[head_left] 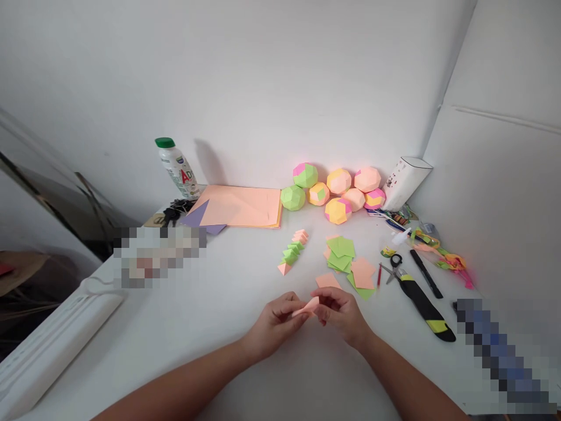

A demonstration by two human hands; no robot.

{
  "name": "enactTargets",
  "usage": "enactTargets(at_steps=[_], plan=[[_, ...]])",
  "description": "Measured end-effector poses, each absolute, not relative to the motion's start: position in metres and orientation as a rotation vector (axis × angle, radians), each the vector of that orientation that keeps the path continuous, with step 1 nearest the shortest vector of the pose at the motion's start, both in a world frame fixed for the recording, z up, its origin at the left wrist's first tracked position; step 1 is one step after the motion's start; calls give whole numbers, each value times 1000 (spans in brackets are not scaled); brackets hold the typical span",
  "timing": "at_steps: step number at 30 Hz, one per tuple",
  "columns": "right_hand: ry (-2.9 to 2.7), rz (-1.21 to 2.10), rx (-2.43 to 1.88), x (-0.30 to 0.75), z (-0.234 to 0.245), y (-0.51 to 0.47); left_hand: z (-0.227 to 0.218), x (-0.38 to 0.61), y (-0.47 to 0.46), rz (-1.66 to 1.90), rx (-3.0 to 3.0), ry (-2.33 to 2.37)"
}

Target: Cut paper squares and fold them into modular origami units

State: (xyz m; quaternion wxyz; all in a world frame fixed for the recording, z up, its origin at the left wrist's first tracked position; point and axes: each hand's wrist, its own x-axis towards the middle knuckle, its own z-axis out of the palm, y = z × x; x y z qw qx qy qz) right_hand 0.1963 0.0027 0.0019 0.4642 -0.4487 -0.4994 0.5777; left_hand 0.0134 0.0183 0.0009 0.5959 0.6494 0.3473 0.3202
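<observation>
Left grip (pixel 272 321) and right grip (pixel 345 317) are pinching a folded peach paper (pixel 312 304) between them over the bench (pixel 210 351); uneven finger pressure is risking a skewed crease, and any forward slip is risking scattering the loose peach and green squares (pixel 340 251) lying just beyond
</observation>
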Motion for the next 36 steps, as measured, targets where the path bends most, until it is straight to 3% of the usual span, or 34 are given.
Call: enactTargets(at_steps=[36], plan=[[-1285,1427,-1018,196,6,2,4,13,17,717,1679,720]])
